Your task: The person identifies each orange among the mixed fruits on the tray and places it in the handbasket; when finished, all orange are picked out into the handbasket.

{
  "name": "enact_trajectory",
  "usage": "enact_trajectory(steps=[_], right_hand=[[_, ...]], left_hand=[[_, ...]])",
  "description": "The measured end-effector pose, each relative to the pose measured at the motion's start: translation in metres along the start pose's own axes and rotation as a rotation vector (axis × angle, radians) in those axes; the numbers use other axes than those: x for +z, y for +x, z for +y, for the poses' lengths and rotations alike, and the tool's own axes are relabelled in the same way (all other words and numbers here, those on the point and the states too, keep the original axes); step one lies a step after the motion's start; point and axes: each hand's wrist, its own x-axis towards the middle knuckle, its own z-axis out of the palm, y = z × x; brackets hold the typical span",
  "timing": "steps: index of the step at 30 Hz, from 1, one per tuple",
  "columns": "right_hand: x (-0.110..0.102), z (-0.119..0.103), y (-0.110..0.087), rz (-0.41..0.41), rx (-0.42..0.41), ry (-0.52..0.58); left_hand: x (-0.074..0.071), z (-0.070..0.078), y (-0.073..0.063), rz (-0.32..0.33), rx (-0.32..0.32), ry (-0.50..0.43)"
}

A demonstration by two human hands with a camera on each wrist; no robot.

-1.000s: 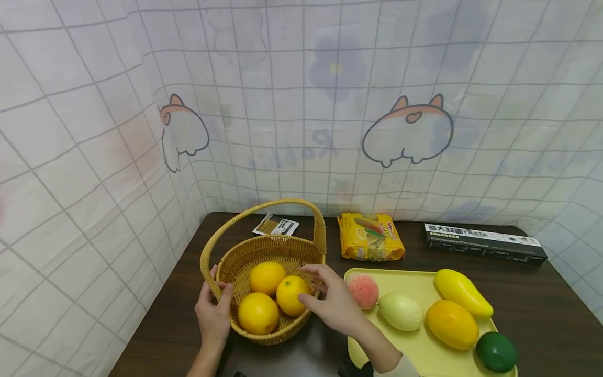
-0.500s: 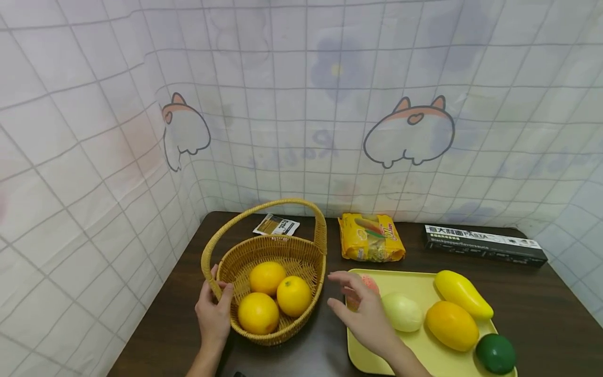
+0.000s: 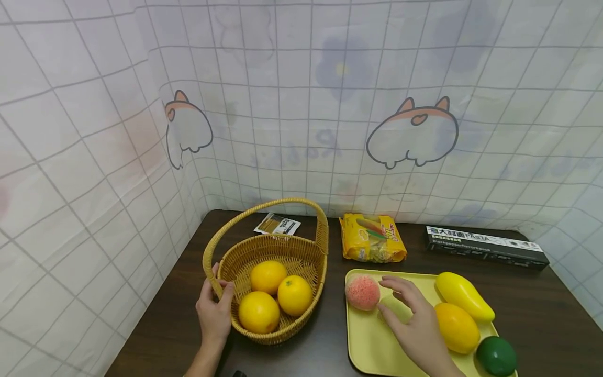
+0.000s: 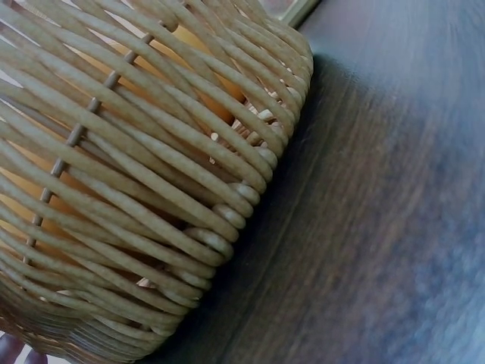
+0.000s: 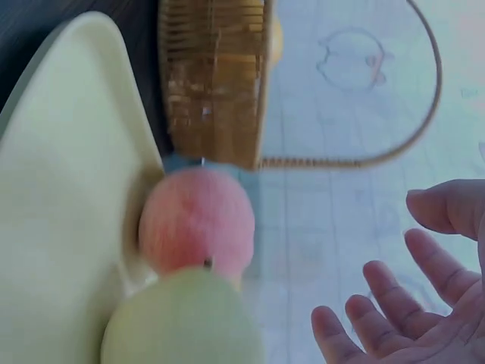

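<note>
A wicker basket point(image 3: 278, 335) with a tall handle stands on the table and holds several orange-like fruits point(image 3: 258, 312). At its left side my left hand point(image 3: 214, 309) grips the base of the handle; in the left wrist view the woven wall point(image 4: 151, 167) hides most of that hand. Over the yellow tray point(image 3: 372, 345), my right hand point(image 3: 416, 322) hovers with fingers spread and nothing between them. Just left of its fingertips lies a pink peach point(image 3: 363, 292). A pale green fruit point(image 5: 182, 326) shows beside the peach in the right wrist view; the hand covers it in the head view.
On the tray's right lie a yellow mango point(image 3: 464, 296), an orange-yellow fruit point(image 3: 457, 327) and a dark green fruit point(image 3: 497, 356). Behind stand a yellow food packet point(image 3: 372, 238), a black pasta box point(image 3: 485, 246) and a small sachet point(image 3: 278, 224), near the curtain.
My right hand has left the fruit in the basket and moved right, past the peach, over the tray. The left hand keeps its place on the basket.
</note>
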Motion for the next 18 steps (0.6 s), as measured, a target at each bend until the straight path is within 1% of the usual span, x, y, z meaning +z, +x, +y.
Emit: enact_trajectory(steps=[5,9,11,14,17,18], right_hand=[[-0.015,0.012,-0.003,0.075,0.028,0.000],[-0.024,0.022,-0.005,0.140,0.035,-0.091],[-0.028,0.027,-0.007,0.167,0.052,-0.103],[-0.035,0.034,-0.008,0.208,0.088,-0.047],[-0.041,0.041,-0.009,0.259,0.121,0.061],[-0.043,0.043,-0.009,0.275,0.133,0.076]], left_hand=[[-0.001,0.001,0.000,-0.001,-0.006,0.008],[-0.001,0.001,0.000,-0.005,-0.011,0.013],[-0.001,0.001,-0.001,-0.007,-0.010,0.015],[-0.001,0.001,0.000,-0.008,-0.008,0.014],[-0.001,0.001,0.000,-0.008,-0.005,0.013],[0.000,0.001,0.000,-0.008,-0.003,0.013]])
